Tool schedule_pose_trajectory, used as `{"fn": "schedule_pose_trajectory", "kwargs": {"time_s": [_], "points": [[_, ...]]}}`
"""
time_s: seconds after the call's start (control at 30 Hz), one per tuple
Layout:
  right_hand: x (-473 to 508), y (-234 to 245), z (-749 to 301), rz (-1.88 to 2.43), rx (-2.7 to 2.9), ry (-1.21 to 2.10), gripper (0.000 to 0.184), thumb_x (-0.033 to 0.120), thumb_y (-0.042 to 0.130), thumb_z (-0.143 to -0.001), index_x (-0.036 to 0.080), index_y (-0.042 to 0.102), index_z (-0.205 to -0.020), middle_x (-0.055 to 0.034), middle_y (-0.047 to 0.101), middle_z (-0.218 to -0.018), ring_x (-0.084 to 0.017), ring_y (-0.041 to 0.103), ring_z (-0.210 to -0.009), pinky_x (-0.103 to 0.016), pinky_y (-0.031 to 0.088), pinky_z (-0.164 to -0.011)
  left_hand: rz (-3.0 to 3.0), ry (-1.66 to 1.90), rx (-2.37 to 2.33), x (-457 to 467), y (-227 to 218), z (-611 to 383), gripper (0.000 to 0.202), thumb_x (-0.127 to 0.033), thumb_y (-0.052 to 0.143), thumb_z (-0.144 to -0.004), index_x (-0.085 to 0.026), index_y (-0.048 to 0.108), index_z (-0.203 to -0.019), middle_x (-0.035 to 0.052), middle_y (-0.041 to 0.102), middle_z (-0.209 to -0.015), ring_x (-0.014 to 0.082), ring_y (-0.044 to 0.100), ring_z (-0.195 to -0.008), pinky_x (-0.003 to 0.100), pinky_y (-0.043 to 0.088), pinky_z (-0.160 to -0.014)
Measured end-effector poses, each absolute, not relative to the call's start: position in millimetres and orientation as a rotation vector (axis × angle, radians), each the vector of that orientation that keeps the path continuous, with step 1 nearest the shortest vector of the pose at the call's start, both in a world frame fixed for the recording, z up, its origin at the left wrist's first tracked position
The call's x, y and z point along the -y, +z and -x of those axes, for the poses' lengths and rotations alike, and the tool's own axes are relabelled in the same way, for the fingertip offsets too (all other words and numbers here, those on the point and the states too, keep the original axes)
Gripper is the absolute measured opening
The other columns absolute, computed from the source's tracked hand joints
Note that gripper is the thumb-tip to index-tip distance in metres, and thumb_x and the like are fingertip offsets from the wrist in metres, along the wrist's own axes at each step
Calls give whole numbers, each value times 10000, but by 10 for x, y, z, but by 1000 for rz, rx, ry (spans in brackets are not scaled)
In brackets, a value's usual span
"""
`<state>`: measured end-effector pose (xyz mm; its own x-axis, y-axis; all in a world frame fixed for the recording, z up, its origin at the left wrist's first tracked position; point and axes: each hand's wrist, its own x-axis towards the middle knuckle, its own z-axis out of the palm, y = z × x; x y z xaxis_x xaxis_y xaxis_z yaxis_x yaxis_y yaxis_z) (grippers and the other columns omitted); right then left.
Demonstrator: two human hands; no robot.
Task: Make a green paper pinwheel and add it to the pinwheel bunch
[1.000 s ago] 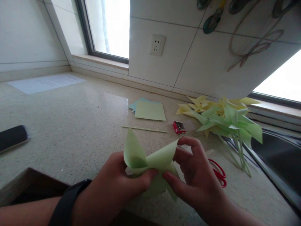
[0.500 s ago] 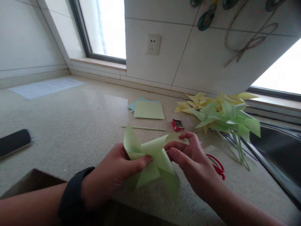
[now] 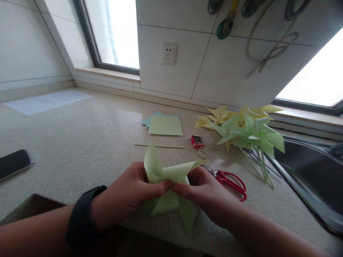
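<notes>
A light green paper pinwheel (image 3: 168,178), partly folded, is held over the near edge of the speckled counter (image 3: 88,142). My left hand (image 3: 128,194), with a black band on the wrist, pinches its centre from the left. My right hand (image 3: 203,192) pinches the centre from the right, thumb on a folded flap. Two flaps stand up above my fingers and other points hang below. Both thumbs meet at the middle.
Red-handled scissors (image 3: 230,180) lie just right of my hands. Beyond are a thin stick (image 3: 159,146), a small red box (image 3: 197,141), a tape roll (image 3: 203,154), a stack of paper squares (image 3: 164,125), and a heap of finished pinwheels (image 3: 241,128). A phone (image 3: 13,162) lies left, a sink (image 3: 313,175) right.
My right hand has brought a flap in to the centre and now pinches it beside my left thumb. The view has shifted, uncovering the scissors.
</notes>
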<state>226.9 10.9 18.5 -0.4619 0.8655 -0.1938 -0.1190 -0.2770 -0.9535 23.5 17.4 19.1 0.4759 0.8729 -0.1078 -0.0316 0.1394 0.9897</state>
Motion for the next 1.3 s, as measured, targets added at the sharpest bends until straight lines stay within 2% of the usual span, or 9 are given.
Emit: {"fn": "schedule_pose_trajectory", "kwargs": {"time_s": [0.23,0.37,0.47,0.67,0.9,1.0,1.07,1.17,1.3], "points": [[-135,171,-2250,1161,1248,1682,308,398,902,-646,171,777,-814,-26,728,-785,-127,621,-672,-232,479,-629,-1208,773,-844,-174,173,-254,302,-316,819,-806,-213,787,-1088,40,802,-976,218,715,-921,297,533,-826],[-152,172,-2280,1182,1228,1607,327,452,873,-673,166,771,-795,-30,712,-772,-127,599,-655,-241,461,-613,-1147,749,-794,-251,146,-226,267,-353,850,-777,-181,798,-974,50,788,-908,169,689,-778,242,504,-692],[-190,153,-2324,1172,1214,1565,343,461,862,-683,161,776,-827,-50,728,-808,-137,615,-680,-249,470,-632,-1106,795,-778,-380,105,-155,363,-491,825,-772,-166,783,-927,57,762,-840,161,649,-691,251,487,-621],[-308,146,-2419,1128,1252,1449,374,482,819,-723,141,773,-871,-92,744,-833,-150,631,-673,-257,479,-605,-1060,978,-841,-610,20,-15,660,-764,495,-875,-171,762,-987,101,767,-939,214,657,-853,325,506,-777],[-369,176,-2529,1039,1530,1038,230,394,718,-835,172,756,-885,-67,720,-792,-175,626,-677,-312,500,-622,-1142,1088,-945,-604,-31,-21,504,-595,496,-951,-152,730,-887,92,731,-855,214,640,-802,329,495,-715],[-371,266,-2629,918,1682,739,94,267,789,-745,217,744,-811,-16,684,-784,-175,593,-737,-335,475,-709,-1240,1123,-976,-582,-56,-22,415,-508,501,-977,-152,708,-924,77,707,-850,198,627,-791,321,494,-717],[-358,334,-2697,785,1821,543,88,223,797,-723,229,746,-795,0,684,-776,-172,578,-750,-344,455,-743,-1320,1156,-997,-575,-70,-12,363,-461,483,-995,-161,687,-985,67,687,-894,191,618,-804,316,496,-713],[-309,405,-2748,543,2126,77,106,142,648,-870,182,733,-920,-36,705,-839,-178,568,-773,-370,437,-750,-1471,1216,-1048,-563,-92,13,303,-410,466,-1013,-176,651,-1060,55,652,-936,185,591,-792,324,490,-711],[-227,434,-2718,363,2309,-239,179,76,509,-943,108,682,-970,-78,704,-871,-193,560,-794,-393,419,-728,-1754,1338,-1089,-476,-99,51,271,-227,647,-912,-246,626,-1181,51,604,-1164,214,554,-994,375,461,-885]]}}
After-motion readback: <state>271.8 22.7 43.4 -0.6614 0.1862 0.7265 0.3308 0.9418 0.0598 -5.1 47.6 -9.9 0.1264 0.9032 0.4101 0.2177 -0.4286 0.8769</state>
